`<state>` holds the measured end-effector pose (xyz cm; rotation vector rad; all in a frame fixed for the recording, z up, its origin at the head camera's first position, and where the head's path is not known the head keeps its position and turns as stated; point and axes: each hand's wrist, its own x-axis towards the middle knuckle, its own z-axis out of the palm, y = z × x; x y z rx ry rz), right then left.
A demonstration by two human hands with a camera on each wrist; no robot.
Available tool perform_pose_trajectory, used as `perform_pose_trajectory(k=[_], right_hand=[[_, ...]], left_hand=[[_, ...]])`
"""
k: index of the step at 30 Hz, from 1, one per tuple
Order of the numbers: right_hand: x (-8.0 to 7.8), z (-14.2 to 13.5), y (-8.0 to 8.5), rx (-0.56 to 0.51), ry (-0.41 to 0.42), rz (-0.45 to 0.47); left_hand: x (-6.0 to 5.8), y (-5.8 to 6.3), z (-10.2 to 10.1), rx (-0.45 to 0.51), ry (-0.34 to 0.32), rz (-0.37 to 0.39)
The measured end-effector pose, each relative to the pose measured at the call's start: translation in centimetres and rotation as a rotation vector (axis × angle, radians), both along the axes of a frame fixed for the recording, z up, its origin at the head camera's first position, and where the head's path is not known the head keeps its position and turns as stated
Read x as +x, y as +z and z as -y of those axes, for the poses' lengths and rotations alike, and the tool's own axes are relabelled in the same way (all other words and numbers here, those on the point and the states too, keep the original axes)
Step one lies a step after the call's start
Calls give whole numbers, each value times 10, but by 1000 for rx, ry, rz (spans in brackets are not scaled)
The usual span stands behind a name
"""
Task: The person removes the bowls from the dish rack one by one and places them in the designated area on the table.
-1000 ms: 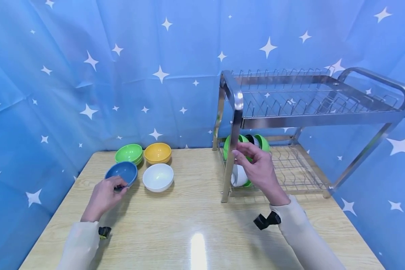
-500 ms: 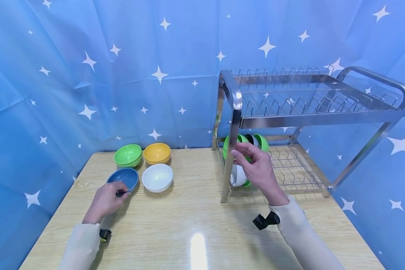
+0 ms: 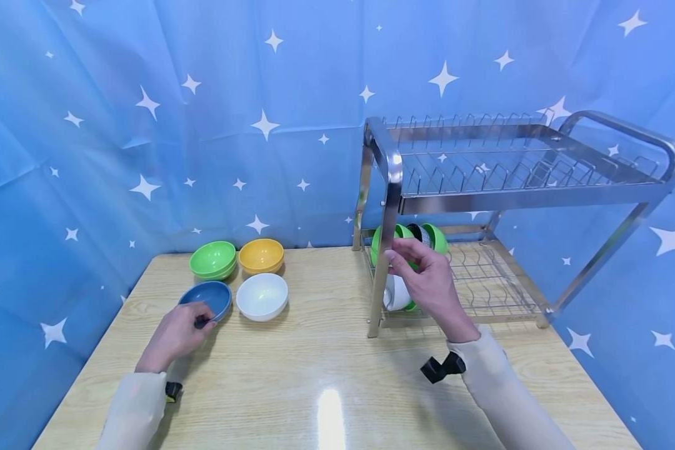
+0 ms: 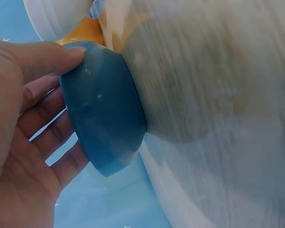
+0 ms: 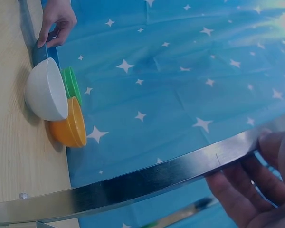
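My left hand pinches the near rim of a blue bowl on the wooden table, thumb outside. In the left wrist view, the bowl's base meets the tabletop, and the fingers reach over its rim. Close around it are a white bowl, a yellow bowl and green bowls, which look stacked. Over at the metal dish rack, my right hand grips the front left upright between thumb and fingers.
The rack has two tiers. On its lower tier stand green bowls, a dark patterned piece and a white piece, partly behind the right hand and upright. A blue starred curtain hangs behind the table.
The blue bowl, tilted a second ago, has come down level with my left hand, slightly nearer to me. In the last half second hardly anything moves. My right hand stays on the upright.
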<state>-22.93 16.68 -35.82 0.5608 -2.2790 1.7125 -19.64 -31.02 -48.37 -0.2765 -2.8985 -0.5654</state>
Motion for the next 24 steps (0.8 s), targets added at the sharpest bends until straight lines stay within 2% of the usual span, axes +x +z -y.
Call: perform_pose_trajectory(k=[7,12,18,24], right_hand=[[-1,0,-1,-7,-1,-10],[-1,0,-2,-1,-3,-15],[-1,0,-2,7,-12,-17],[-1,0,-2,0,-9,-7]], left_hand=[[1,1,0,0,-8,-16],[2,3,1,1,15,18],[4,8,2,74,42,53],[4,15,-4,165,53,22]])
